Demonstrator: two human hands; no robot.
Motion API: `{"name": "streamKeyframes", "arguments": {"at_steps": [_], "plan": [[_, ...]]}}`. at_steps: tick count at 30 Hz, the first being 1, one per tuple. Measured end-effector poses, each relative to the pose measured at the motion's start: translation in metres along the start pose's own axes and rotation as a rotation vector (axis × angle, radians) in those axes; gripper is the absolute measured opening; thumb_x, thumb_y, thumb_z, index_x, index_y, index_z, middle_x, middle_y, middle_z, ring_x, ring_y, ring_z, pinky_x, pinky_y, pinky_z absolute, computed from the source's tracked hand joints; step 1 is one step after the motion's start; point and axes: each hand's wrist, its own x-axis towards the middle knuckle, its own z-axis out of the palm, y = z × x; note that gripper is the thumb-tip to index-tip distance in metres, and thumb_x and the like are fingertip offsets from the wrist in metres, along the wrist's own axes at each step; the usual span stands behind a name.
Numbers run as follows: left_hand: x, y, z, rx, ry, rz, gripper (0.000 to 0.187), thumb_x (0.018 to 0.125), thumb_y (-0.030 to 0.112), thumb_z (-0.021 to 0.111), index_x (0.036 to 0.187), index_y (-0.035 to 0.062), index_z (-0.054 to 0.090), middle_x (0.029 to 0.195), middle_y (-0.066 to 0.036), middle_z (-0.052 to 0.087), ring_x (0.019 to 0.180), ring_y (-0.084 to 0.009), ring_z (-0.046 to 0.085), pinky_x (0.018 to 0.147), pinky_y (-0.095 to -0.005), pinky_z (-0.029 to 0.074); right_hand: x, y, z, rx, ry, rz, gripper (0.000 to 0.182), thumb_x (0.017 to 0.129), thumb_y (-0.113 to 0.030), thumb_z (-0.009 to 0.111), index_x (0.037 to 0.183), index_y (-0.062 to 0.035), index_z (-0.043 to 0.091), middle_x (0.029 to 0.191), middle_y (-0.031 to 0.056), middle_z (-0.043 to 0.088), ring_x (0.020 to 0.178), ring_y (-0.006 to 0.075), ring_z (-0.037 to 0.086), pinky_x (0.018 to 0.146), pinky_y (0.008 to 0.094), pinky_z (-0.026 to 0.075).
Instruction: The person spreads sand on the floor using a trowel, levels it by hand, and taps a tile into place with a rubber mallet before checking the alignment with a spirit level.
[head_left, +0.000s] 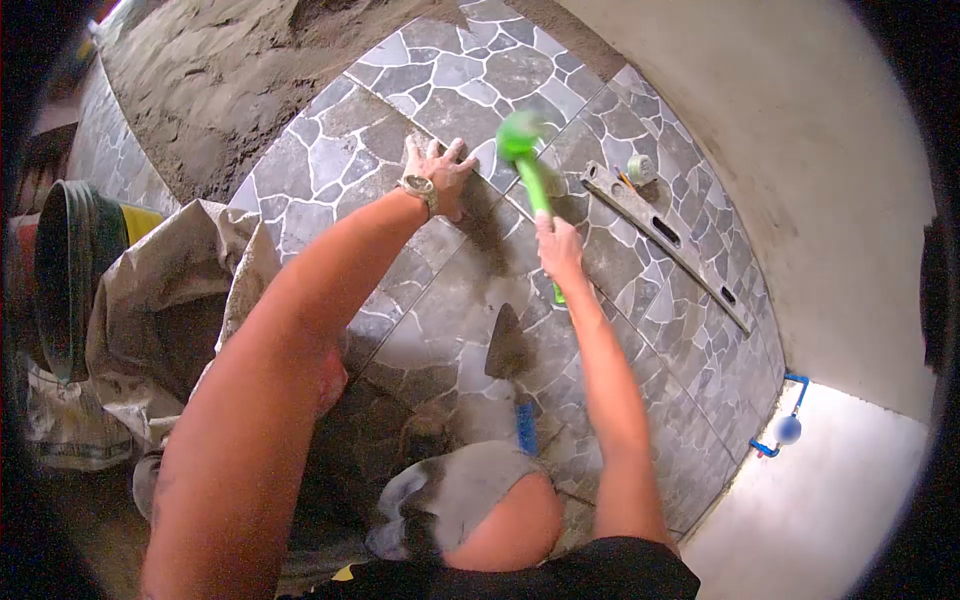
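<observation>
Gripping a green mallet [537,187] by its handle, the right hand [560,245] is holding it over stone-patterned tiles [320,150]; whether its blurred head is touching them, I cannot tell. Just beside that head, the left hand [438,175] is lying on the tiles, fingers spread wide. A wristwatch [419,188] is circling the left wrist, its dial too small to read. To the mallet's right, a level [690,262] is lying with a tape roll [642,168] just beside it, any print illegible. Nearer the body, a trowel [505,345] is resting on the tiles. At the left, a dark green bucket [108,235] is sitting beside a crumpled sack [170,290]; the bucket's inside is looking too dark to make out. Blue piping [797,379] is running along the wall at right.
</observation>
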Motion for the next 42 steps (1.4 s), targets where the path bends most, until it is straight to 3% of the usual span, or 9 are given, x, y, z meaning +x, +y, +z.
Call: {"name": "streamKeyframes", "arguments": {"at_steps": [4,8,11,17,20,27,36,39,42], "plan": [[0.002,-0.002,0.004,0.007,0.006,-0.015,0.11,0.057,0.047,0.09,0.152,0.0326,0.035,0.162,-0.008,0.028,0.145,-0.0428,0.031,0.109,-0.0774,0.022,0.002,-0.081,-0.035,0.211,-0.07,0.232,0.054,0.1,-0.05,0.052,0.087,0.0014,0.062,0.072,0.0261,0.063,0.07,0.0429,0.066,0.065,0.0492,0.052],[0.002,0.0,0.004,0.015,-0.016,-0.012,0.111,0.058,0.05,0.089,0.153,0.0329,0.035,0.163,-0.008,0.026,0.146,-0.0426,0.03,0.109,-0.0769,0.022,0.037,-0.011,0.013,-0.267,0.309,-0.217,0.055,0.101,-0.05,0.049,0.089,0.0024,0.063,0.061,0.0187,0.062,0.054,0.0369,0.064,0.054,0.0466,0.051],[0.002,0.0,0.004,0.013,-0.014,-0.021,0.111,0.058,0.049,0.089,0.153,0.0325,0.035,0.163,-0.008,0.026,0.145,-0.0415,0.032,0.109,-0.0772,0.022,0.051,-0.031,-0.01,0.064,-0.027,0.178,0.058,0.101,-0.051,0.047,0.086,0.0026,0.063,0.067,0.023,0.063,0.069,0.0401,0.067,0.062,0.0496,0.051],[-0.004,0.002,0.005,0.007,0.052,-0.028,0.106,0.056,0.05,0.088,0.148,0.0292,0.042,0.157,-0.007,0.035,0.141,-0.0381,0.036,0.109,-0.0723,0.026,0.051,-0.058,0.013,0.118,0.1,-0.33,0.066,0.101,-0.057,0.041,0.08,0.0027,0.061,0.075,0.0294,0.063,0.073,0.0498,0.061,0.064,0.0532,0.046],[0.0,0.002,0.011,0.0,0.054,-0.048,0.11,0.055,0.049,0.091,0.15,0.0311,0.039,0.158,-0.007,0.033,0.142,-0.0401,0.034,0.109,-0.0743,0.025,0.07,-0.07,0.031,-0.291,-0.055,-0.251,0.062,0.101,-0.054,0.043,0.086,0.0025,0.063,0.087,0.0334,0.063,0.092,0.0533,0.062,0.073,0.0564,0.048],[0.0,0.001,0.011,0.004,0.036,-0.036,0.112,0.057,0.049,0.091,0.152,0.0308,0.034,0.159,-0.006,0.032,0.141,-0.0423,0.035,0.109,-0.0738,0.026,0.071,-0.121,0.038,0.01,-0.025,-0.432,0.056,0.101,-0.052,0.046,0.092,-0.0011,0.07,0.083,0.0298,0.065,0.086,0.0507,0.063,0.071,0.0536,0.048],[0.001,0.002,0.009,-0.008,-0.01,-0.064,0.113,0.058,0.05,0.09,0.154,0.034,0.032,0.162,-0.006,0.027,0.145,-0.0426,0.031,0.112,-0.0732,0.022,0.083,-0.088,0.038,0.062,-0.095,-0.386,0.063,0.1,-0.058,0.045,0.088,-0.0008,0.067,0.079,0.027,0.065,0.079,0.0489,0.063,0.069,0.0515,0.048],[-0.001,0.004,0.007,0.002,0.002,-0.069,0.113,0.059,0.051,0.089,0.154,0.0333,0.032,0.162,-0.006,0.027,0.145,-0.0421,0.03,0.112,-0.0726,0.022,0.092,-0.065,0.035,-0.145,-0.184,-0.24,0.065,0.099,-0.062,0.045,0.082,-0.0018,0.063,0.071,0.0233,0.062,0.072,0.0437,0.062,0.066,0.0493,0.048],[-0.001,0.0,0.007,0.025,0.034,-0.082,0.107,0.057,0.049,0.089,0.149,0.0282,0.04,0.155,-0.006,0.036,0.141,-0.0388,0.037,0.11,-0.0718,0.025,0.069,-0.102,-0.008,0.069,-0.216,-0.05,0.07,0.098,-0.065,0.042,0.077,-0.0006,0.06,0.068,0.0222,0.061,0.073,0.0429,0.063,0.066,0.0486,0.049]]}}
